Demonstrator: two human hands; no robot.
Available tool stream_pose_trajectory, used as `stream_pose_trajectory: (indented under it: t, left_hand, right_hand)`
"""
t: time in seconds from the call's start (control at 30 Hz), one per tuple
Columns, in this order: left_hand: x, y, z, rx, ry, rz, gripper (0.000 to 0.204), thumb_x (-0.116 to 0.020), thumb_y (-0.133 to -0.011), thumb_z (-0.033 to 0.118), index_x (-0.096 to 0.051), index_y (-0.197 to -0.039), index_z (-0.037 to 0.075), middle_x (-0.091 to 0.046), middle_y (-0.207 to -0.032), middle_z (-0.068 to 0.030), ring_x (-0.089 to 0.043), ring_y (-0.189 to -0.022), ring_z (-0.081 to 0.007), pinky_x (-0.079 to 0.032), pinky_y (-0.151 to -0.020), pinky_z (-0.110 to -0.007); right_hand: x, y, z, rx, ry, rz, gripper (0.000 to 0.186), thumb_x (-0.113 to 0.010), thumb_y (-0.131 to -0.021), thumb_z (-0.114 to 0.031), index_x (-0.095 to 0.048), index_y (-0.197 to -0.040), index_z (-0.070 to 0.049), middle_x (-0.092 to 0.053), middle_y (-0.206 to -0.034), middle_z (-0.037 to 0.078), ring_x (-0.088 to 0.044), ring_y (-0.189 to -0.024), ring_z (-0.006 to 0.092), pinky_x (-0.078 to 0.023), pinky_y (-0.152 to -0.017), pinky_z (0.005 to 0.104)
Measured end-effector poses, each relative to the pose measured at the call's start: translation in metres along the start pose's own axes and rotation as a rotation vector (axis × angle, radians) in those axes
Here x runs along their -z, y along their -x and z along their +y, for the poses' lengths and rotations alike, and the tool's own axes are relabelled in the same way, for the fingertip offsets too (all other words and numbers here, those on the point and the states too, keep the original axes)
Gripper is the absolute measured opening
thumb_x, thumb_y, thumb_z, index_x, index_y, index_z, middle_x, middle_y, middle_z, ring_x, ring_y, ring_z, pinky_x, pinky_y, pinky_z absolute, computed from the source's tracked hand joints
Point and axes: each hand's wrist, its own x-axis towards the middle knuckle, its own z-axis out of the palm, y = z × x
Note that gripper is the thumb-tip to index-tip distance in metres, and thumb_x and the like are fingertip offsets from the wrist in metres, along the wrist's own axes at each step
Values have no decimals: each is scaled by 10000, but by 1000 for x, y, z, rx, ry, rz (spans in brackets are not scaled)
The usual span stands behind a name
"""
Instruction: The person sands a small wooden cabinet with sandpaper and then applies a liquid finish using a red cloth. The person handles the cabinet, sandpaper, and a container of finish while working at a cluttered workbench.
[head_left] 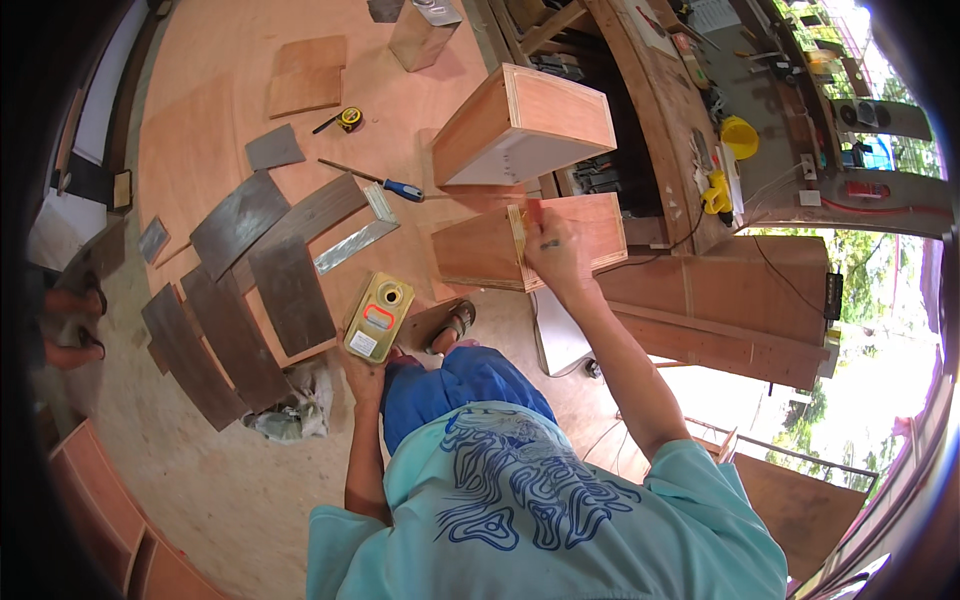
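My left hand [362, 376] grips a gold-coloured rectangular can [366, 318] with a round opening in its top and a white label. My right hand [560, 248] is closed at the plywood edge of the nearer wooden box [598, 222]. A small red-orange piece [534, 211] sticks out past its fingers; the rest of it is hidden, so its exact kind is unclear. Just beyond stands a second plywood box [562, 110], with a white panel on the side facing me.
On the plywood worktable [225, 130] lie a blue-handled screwdriver [403, 190], a yellow tape measure [349, 118], a dark grey sheet [238, 222], several brown strips [290, 298] and thin wooden boards [308, 75]. Another can [425, 38] stands at the far edge. A cluttered bench [660, 120] runs along the right.
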Motion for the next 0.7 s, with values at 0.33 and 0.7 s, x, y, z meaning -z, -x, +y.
stream_pose_trajectory:
  t: [0.33, 0.7]
  left_hand:
    - [23, 18, -69, 229, -77, -146, 887, -761, -787, 223, -264, -1467, -54, -401, -1443, -317, -407, -1363, -397, -318, -1126, -408]
    - [67, 69, -135, 589, -397, -460, 736, -726, -820, 287, -417, -1420, -7, -561, -1329, -273, -530, -1259, -395, -405, -1065, -411]
  right_hand:
    - [85, 3, 26, -273, -454, 28, 167, -627, -874, -34, -698, -1015, 23, -691, -786, 149, -680, -700, 212, -530, -689, 336]
    - [37, 80, 74, 544, 27, 92, 363, -600, -628, 144, -692, -941, -15, -659, -895, 133, -628, -843, 324, -535, -730, 401]
